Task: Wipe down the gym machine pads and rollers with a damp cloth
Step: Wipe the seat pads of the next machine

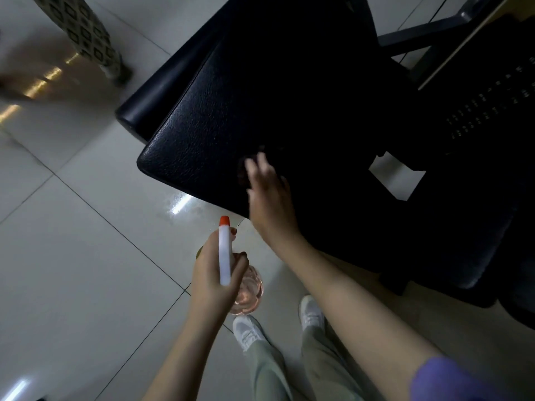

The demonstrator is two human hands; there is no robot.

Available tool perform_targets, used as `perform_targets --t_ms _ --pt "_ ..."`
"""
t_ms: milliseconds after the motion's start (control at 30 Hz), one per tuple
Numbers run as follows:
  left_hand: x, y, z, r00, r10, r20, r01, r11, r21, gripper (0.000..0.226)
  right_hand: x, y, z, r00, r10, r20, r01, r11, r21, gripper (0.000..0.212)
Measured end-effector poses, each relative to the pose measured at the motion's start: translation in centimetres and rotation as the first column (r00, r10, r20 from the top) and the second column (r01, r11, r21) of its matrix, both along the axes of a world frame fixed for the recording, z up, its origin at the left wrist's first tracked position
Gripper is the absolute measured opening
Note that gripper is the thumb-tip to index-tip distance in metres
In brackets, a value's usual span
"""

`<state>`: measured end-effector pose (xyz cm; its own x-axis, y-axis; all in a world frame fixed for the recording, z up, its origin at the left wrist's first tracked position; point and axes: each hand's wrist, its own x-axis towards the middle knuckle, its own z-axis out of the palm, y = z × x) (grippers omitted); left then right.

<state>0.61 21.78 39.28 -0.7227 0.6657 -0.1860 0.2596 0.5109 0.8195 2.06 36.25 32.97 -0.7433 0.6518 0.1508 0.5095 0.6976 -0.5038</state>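
A black leather-textured machine pad fills the middle of the head view, with a black roller along its left side. My right hand lies on the pad's near corner, fingers spread flat over a dark cloth that is mostly hidden in shadow. My left hand grips a spray bottle with a white head, orange nozzle and clear pinkish body, held above the floor just short of the pad's edge.
The machine's dark frame and a weight stack with small labels stand at the right. Glossy white floor tiles spread left. Another person's patterned trouser leg is at top left. My white shoes are below.
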Motion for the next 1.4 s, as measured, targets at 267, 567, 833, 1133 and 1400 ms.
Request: perform_targets --t_ms 267,567,833,1133,1400 --pt "-0.9 -0.7 -0.1 0.999 0.036 0.025 -0.037 0.999 0.017 0.048 5.5 0.8 -1.5 0.962 0.0 0.273 -0.063 0.973 0.222 0.053" --pt "-1.0 -0.8 -0.7 0.993 0.109 0.055 -0.11 0.993 0.03 0.042 -0.8 -0.9 -0.3 0.983 0.047 0.179 -0.092 0.964 0.248 0.059" --pt "-1.4 -1.5 -1.1 0.991 0.112 0.075 -0.114 0.993 0.021 0.041 -2.4 0.7 1.1 0.966 0.173 0.193 -0.22 0.941 0.257 0.061" --pt "-1.1 -1.6 -1.6 0.977 0.198 0.076 -0.201 0.979 0.036 0.027 -2.5 -0.4 0.5 0.929 0.29 0.231 -0.355 0.875 0.329 0.049" --pt "-0.9 -2.5 -2.1 0.982 0.152 0.109 -0.156 0.987 0.029 0.039 -11.0 -0.2 5.0 0.914 0.245 0.324 -0.332 0.91 0.248 0.062"
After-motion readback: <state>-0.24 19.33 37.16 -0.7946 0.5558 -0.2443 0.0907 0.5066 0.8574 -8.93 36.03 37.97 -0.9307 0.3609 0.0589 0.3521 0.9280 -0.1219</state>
